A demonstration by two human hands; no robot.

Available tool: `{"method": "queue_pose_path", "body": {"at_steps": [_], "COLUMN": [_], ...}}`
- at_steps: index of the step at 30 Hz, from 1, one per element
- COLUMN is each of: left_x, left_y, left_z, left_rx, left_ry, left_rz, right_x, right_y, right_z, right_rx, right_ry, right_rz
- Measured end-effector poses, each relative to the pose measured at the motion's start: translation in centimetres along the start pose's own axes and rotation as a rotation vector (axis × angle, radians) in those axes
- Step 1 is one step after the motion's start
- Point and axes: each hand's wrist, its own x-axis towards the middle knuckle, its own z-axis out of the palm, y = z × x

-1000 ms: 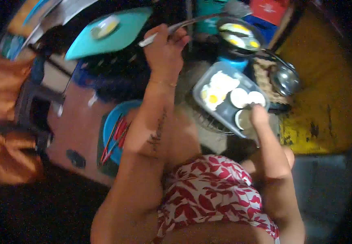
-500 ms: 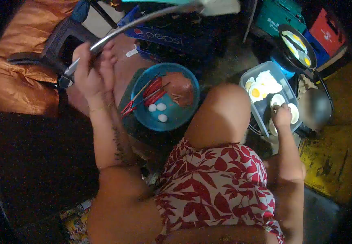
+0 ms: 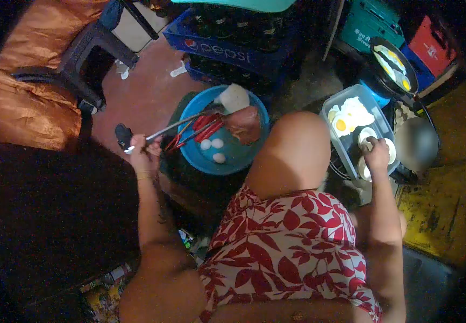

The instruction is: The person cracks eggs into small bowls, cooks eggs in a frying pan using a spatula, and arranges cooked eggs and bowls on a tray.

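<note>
While the left hand is gripping the spatula across the basin's left edge, the right hand is touching white rounds near the tray's near-right corner, finger closure unclear.

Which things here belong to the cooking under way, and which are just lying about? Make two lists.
In the job, as far as I can judge:
- spatula in the left hand
- plastic container at the right hand
- frying pan
- fried eggs
- blue basin

Just lying about:
- Pepsi crate
- dark stool
- red crate
</note>
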Motion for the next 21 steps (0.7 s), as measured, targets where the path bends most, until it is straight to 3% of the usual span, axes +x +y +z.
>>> {"method": "queue_pose_path", "body": {"at_steps": [3, 5, 8, 10, 12, 14, 15, 18, 19, 21], "left_x": [-2.2, -1.1, -0.7, -2.4, -0.7, -1.7, -2.2, -2.4, -2.3, -2.5], "left_y": [-3.5, -7.8, -10.8, -11.5, -13.8, -15.2, -15.4, -16.3, -16.6, -18.5], "left_z": [0.4, -2.9, -5.0, -2.7, -6.8, -6.3, -6.1, -4.4, -2.7, -0.2], "left_rx": [0.12, 0.112, 0.156, 0.059, -0.025, -0.033, -0.027, 0.423, 0.965, 1.51], "left_ry": [0.049, 0.044, -0.119, 0.092, 0.086, 0.308, 0.297, 0.255, 0.015, -0.32], "left_rz": [-0.054, -0.043, -0.11, -0.275, -0.507, -0.466, -0.468, -0.562, -0.402, -0.132], "right_x": [-0.2, -0.6, -0.7, -0.7, -0.6, -0.6, -0.6, -0.5, -0.6, -0.6], "right_y": [0.4, 0.8, 1.1, 1.3, 1.5, 1.8, 1.7, 2.2, 2.3, 2.3], "right_z": [0.0, 0.0, 0.1, 0.1, 0.1, 0.1, 0.0, 0.4, 0.7, 0.8], "right_rx": [0.016, 0.019, 0.022, 0.033, 0.062, 0.095, 0.109, 0.148, 0.17, 0.18], "right_ry": [0.019, 0.019, 0.039, 0.038, 0.029, 0.026, 0.033, 0.094, 0.145, 0.139], "right_rz": [0.005, -0.001, -0.014, 0.006, 0.014, 0.024, 0.019, -0.012, -0.054, -0.062]}}
